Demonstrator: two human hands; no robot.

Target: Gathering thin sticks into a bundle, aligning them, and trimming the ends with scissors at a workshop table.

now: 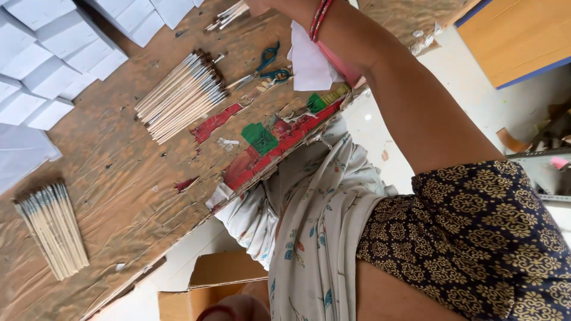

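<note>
Wooden-handled brushes (229, 15) lie loose just beside the right hand (262, 6), stretched over the tabletop (119, 172). Fingers cut off, grip impossible to tell. Looks like reaching; lifting one thin brush needs a fine pinch.

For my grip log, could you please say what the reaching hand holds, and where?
It cannot be told: the right hand is cut off by the top edge. A white paper sheet lies beside its wrist, with no grip visible.

A worn brown board (119, 172) carries 2 paintbrush bundles (181, 95), scissors (267, 66), white boxes (53, 53) and paper (309, 62).
</note>
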